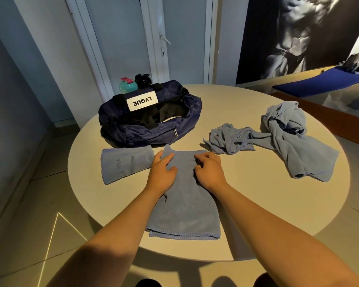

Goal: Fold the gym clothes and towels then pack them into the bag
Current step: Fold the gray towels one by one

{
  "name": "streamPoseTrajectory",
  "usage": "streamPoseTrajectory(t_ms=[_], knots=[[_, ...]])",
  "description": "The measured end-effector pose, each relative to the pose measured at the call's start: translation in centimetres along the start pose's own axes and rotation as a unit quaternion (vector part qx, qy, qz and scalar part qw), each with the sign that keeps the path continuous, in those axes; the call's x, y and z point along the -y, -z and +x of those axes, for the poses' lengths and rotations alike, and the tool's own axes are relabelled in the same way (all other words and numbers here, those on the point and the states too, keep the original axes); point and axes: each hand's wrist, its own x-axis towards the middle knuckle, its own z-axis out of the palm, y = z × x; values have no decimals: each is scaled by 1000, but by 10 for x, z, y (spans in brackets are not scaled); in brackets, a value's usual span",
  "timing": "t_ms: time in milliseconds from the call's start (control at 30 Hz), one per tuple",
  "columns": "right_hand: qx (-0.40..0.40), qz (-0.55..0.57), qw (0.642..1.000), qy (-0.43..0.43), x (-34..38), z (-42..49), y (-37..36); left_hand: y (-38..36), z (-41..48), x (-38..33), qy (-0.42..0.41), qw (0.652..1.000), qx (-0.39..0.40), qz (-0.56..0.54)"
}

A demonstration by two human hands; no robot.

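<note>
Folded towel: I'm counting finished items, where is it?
Head view: the folded towel lies on the table's left side, in front of the navy bag, beside the left hand.

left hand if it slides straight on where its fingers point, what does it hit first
The left hand would probably meet the near side of the navy bag, just past the far edge of the towel.

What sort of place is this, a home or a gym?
Probably a gym or fitness studio. A large bodybuilder poster covers the wall, a bag with two bottles behind it sits on the table, and several towels lie beside it.
</note>
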Motion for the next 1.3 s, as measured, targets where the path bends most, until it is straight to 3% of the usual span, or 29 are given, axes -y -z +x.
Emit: streamPoseTrajectory(t_ms=[200,333,533,700,767,867,1000,1200,1300], knots=[[33,22,999,36,-1,-8,7,11,-2,9,-23,999,37,-19],[19,-93,994,59,-4,-11,0,10,1,13,-38,999,5,-25],[147,-145,978,18,6,4,10,8,6,14,-51,998,-30,-8],[19,-10,1000,18,5,-27,4,7,3,9,-33,998,-45,-29],[32,-29,999,29,6,-41,6,8,1,5,-19,997,-57,-44],[71,-147,985,56,1,-56,4,8,-8,0,-44,997,-55,-45],[155,-168,974,12,2,-60,8,12,-31,1,-59,996,-46,-55],[54,-34,998,19,2,-86,18,19,-79,27,-73,993,-97,-16],[39,-81,995,53,3,-104,17,15,-91,33,-64,988,-116,80]])
